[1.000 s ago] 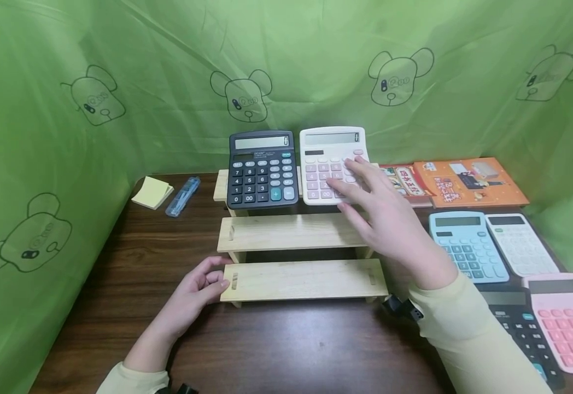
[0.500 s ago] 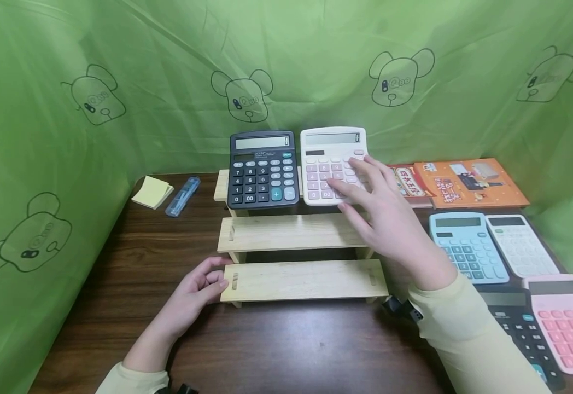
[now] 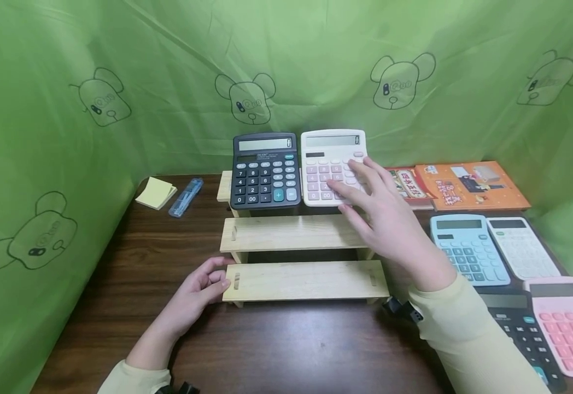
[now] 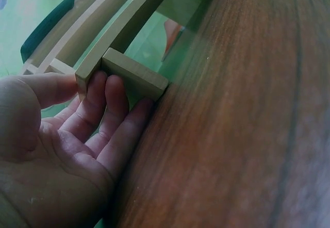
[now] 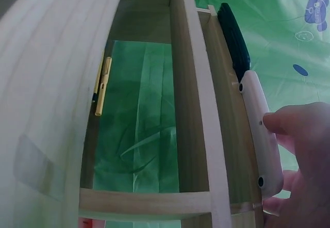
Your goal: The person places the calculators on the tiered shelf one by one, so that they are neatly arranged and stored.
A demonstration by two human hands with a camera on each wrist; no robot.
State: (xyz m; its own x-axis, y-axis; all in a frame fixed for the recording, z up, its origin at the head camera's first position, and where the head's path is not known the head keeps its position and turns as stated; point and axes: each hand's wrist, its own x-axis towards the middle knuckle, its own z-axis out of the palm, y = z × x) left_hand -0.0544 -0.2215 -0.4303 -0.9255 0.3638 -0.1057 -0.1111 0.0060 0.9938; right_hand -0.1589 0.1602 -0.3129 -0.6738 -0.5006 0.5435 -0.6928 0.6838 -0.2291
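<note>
In the head view, a tiered wooden stand (image 3: 306,280) rises on the table. My left hand (image 3: 194,295) grips the left end of its lowest board; the left wrist view shows the thumb (image 4: 54,88) above and the fingers tucked beneath. On the top tier lean a black calculator (image 3: 265,175) and, to its right, a white calculator with pale pink keys (image 3: 333,143), both displaying 0. My right hand (image 3: 390,224) rests on the white one, fingers spread over its keys, hiding its lower right. In the right wrist view, the thumb (image 5: 281,122) touches that calculator's edge.
Right of the stand lie a blue calculator (image 3: 468,254), a white one (image 3: 522,249), a pink one (image 3: 567,334) and a dark one (image 3: 518,328). Orange and red books (image 3: 473,186) lie behind. Sticky notes (image 3: 156,193) and a blue clear-cased item (image 3: 186,198) sit left. Green cloth (image 3: 316,65) surrounds the table.
The head view has shifted slightly, moving the whole scene a little right and down in it. Both hands keep their places on the stand and the white calculator.
</note>
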